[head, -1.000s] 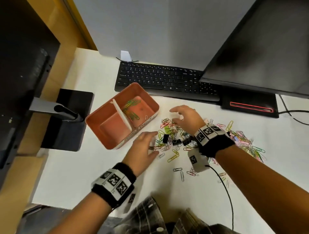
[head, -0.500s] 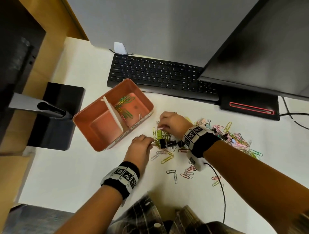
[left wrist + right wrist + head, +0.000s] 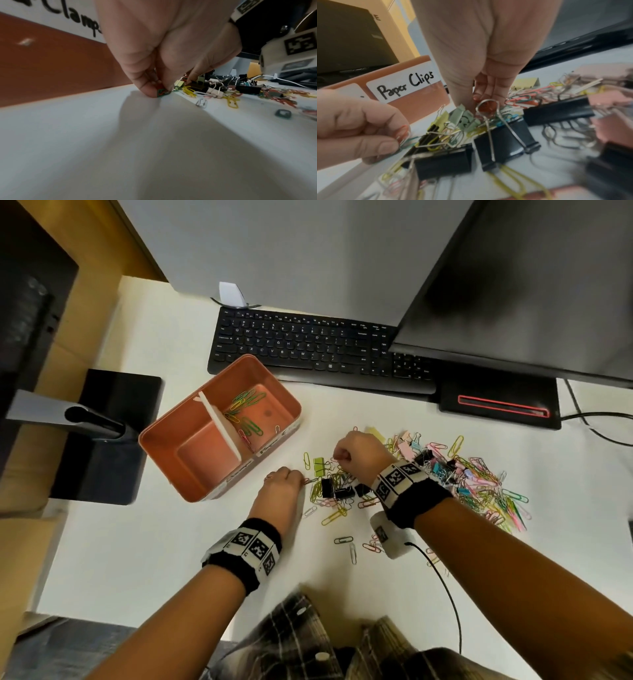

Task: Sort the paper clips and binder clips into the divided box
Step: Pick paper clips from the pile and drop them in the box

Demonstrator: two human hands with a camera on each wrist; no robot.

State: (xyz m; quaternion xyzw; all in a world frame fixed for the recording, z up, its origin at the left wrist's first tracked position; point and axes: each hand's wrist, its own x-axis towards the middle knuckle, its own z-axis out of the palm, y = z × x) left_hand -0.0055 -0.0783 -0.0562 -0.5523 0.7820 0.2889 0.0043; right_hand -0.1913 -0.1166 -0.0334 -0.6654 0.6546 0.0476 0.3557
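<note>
The left hand (image 3: 279,491) is curled low on the white desk (image 3: 137,559), thumb and fingertips (image 3: 149,89) pinched on a few thin paper clips (image 3: 162,92), green and reddish, at the near-left edge of the pile. The right hand (image 3: 359,453) hangs just beyond it over the heap, fingers pointing down and drawn together; its fingertips (image 3: 481,94) nip at something reddish among the clips, though whether it is a paper clip cannot be told. Directly under and between both hands lies the mixed pile (image 3: 445,474): coloured paper clips, several black binder clips (image 3: 337,491) and pale green, yellow and pink ones, spreading well to the right of the right hand. The divided box (image 3: 219,494), salmon-coloured, stands just left of the left hand; its farther compartment, labelled "Paper Clips", holds a scatter of coloured clips (image 3: 246,412), and the nearer one shows only its bare floor. Beyond the hands sit a black keyboard (image 3: 308,344) and a monitor (image 3: 531,285).
</note>
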